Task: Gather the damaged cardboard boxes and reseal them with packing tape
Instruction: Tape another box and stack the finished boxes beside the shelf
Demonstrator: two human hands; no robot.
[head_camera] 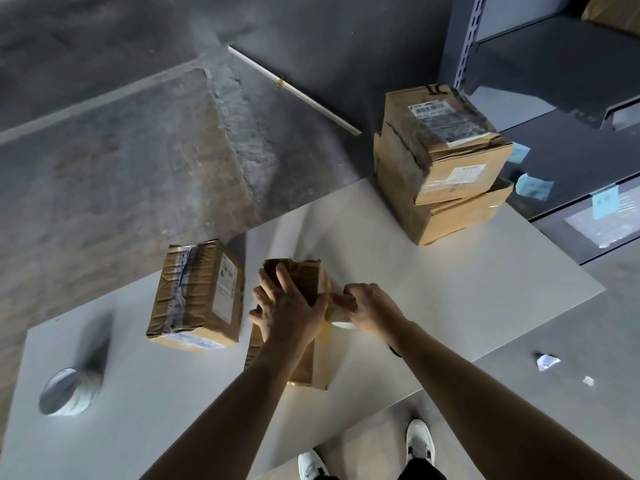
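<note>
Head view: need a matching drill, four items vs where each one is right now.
Items:
1. pale tape roll
2. brown tape roll
3. middle box
4. stacked boxes

Places:
A. gripped in the right hand
B. under the flat fingers of the left hand
C. far right corner of the table
D. alone near the table's left end

Pairs: 1-D, 2-A, 3-B, 4-C

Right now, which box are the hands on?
The middle box: the left hand presses flat on it, the right hand grips what looks like a tape roll beside it. The left box and the two stacked boxes sit untouched.
</note>
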